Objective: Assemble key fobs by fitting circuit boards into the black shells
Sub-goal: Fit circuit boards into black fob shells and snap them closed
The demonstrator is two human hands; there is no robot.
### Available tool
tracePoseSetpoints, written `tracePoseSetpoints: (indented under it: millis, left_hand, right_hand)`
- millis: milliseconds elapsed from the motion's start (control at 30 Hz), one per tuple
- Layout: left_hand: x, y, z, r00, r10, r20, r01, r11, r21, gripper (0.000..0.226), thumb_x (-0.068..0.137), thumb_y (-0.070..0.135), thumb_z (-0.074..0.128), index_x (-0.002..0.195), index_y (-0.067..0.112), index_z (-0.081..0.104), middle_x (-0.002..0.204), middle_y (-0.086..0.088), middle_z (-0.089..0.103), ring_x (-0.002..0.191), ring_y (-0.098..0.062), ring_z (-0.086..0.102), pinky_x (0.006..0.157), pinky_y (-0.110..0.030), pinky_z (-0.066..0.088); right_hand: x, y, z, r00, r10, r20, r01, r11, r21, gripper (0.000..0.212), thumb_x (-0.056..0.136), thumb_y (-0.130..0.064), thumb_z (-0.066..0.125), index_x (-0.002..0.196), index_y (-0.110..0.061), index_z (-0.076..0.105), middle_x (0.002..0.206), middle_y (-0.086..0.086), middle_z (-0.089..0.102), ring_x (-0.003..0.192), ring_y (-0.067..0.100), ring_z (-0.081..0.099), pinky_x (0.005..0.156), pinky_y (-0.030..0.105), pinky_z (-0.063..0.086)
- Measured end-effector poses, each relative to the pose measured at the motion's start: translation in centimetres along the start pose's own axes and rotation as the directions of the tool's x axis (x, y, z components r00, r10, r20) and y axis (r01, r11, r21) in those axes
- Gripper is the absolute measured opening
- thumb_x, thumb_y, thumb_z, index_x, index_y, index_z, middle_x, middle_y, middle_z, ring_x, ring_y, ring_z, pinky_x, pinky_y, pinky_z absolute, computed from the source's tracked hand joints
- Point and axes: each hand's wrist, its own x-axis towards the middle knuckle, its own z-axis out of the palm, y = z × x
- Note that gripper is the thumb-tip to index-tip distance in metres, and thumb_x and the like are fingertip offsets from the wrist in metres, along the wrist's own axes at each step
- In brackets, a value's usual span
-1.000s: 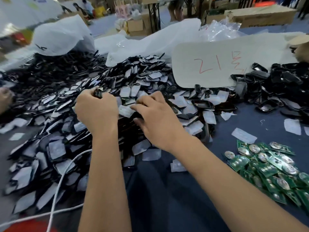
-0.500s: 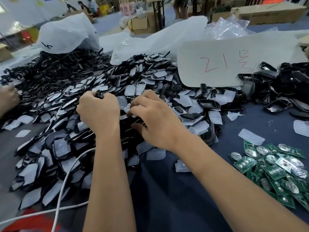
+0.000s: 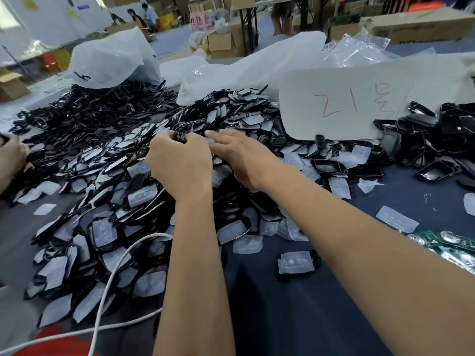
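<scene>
Over the shell pile (image 3: 123,201), the left hand (image 3: 180,165) grips a black shell (image 3: 181,133) while the right hand (image 3: 241,160) lies released, fingers straight beside it.

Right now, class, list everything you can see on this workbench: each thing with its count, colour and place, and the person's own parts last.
Shells: too many to count, black, many with a pale pad on them, heaped across the left and middle.
Empty shells: a smaller heap, glossy black, far right.
Circuit boards: a small pile, green with silver discs, right edge.
Loose pads: several, translucent white, scattered on the cloth, dark blue.
Sign: one, white with red writing, behind the pile.
Plastic bags: several, white or clear, at the back.
Cable: one, white, lower left.
Another person's hand: one, left edge.
Left hand: fingers curled round a black shell.
Right hand: fingers straight, reaching toward that shell.
</scene>
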Motion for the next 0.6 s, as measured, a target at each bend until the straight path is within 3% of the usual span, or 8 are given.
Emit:
tracePoseSetpoints:
  millis: [133,233,333,433,533,600]
  left_hand:
    - [0.3,0.1,0.6,1.000,0.015,-0.026,-0.015,1.000,-0.010,0.020,0.086,0.019,0.058,0.093,0.003,0.068,0.081,-0.006,0.063,0.074,-0.026,0.054,0.079,-0.041,0.051]
    - [0.2,0.0,0.9,1.000,0.013,-0.023,-0.013,1.000,-0.007,0.018,0.085,0.020,0.058,0.090,0.005,0.068,0.073,-0.001,0.058,0.069,-0.024,0.051,0.071,-0.036,0.046]
    - [-0.3,0.1,0.9,1.000,0.010,-0.007,-0.011,0.999,-0.038,0.012,0.086,0.020,0.059,0.081,0.010,0.063,0.071,0.002,0.059,0.076,-0.026,0.059,0.076,-0.038,0.052]
    - [-0.4,0.2,1.0,1.000,0.010,-0.026,-0.011,0.999,-0.051,0.012,0.087,0.023,0.061,0.086,0.013,0.067,0.077,0.002,0.064,0.079,-0.024,0.061,0.076,-0.032,0.048]
    - [-0.3,0.2,1.1,0.998,0.011,-0.067,-0.014,0.998,-0.054,0.012,0.087,0.022,0.061,0.081,0.011,0.063,0.069,0.004,0.057,0.071,-0.023,0.055,0.071,-0.031,0.044]
    - [-0.2,0.2,1.2,0.996,0.006,-0.085,-0.012,0.998,-0.063,0.014,0.086,0.020,0.059,0.077,0.009,0.060,0.065,0.005,0.053,0.068,-0.024,0.052,0.069,-0.032,0.041]
  right_hand:
    - [0.4,0.0,-0.2,0.994,-0.031,-0.107,0.020,0.995,-0.099,0.071,0.093,0.006,0.051,0.146,-0.041,0.055,0.155,-0.022,0.048,0.130,0.020,0.056,0.094,0.038,0.052]
    - [-0.3,-0.2,0.0,0.980,-0.027,-0.199,-0.004,0.988,-0.156,0.055,0.092,0.000,0.051,0.128,-0.038,0.066,0.126,-0.016,0.070,0.111,0.022,0.062,0.085,0.035,0.051]
    - [-0.7,-0.2,0.0,0.970,-0.022,-0.242,-0.005,0.994,-0.111,0.037,0.094,-0.004,0.056,0.120,-0.026,0.069,0.116,-0.009,0.072,0.117,0.022,0.054,0.090,0.037,0.050]
    - [-0.1,-0.1,-0.2,0.976,-0.053,-0.210,0.043,0.998,-0.050,0.046,0.092,0.006,0.054,0.129,-0.019,0.064,0.128,-0.008,0.064,0.124,0.020,0.052,0.097,0.033,0.051]
    - [0.8,-0.4,-0.5,0.998,-0.022,-0.063,0.019,0.999,-0.037,0.040,0.093,0.000,0.054,0.127,-0.017,0.066,0.121,0.004,0.067,0.118,0.025,0.061,0.093,0.041,0.055]
    - [0.8,-0.5,-0.4,0.998,-0.008,-0.064,0.002,0.997,-0.083,0.046,0.092,0.001,0.049,0.128,-0.020,0.067,0.120,0.005,0.069,0.117,0.028,0.064,0.090,0.044,0.056]
